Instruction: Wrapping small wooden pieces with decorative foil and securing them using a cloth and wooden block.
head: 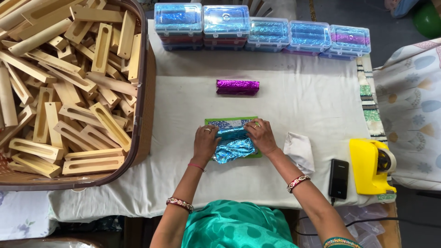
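The person works at a desk (298, 105) covered with a white cloth. Near the middle of it lies a green mat (229, 122), and on this mat there is a piece of shiny blue foil (233, 147), crumpled around something that cannot be seen clearly. The left hand (205, 143) lies on the left end of the blue foil with the fingers bent down and pressing on it. The right hand (261, 135) rests on the right end, its fingers closed together on the edge of the foil. Both hands touch the foil, one on each side. Behind the mat, further from the person, lies a finished roll wrapped in purple foil (237, 87), well apart from the hands. Along the far edge of the desk stands a row of clear plastic boxes (262, 30) with blue and purple foil inside. On the left a big brown basket (143, 92) holds many light wooden blocks (69, 87) with long slots. To the right of the hands lie a folded white cloth (299, 150), a black phone (338, 178) and a yellow tape dispenser (370, 166).
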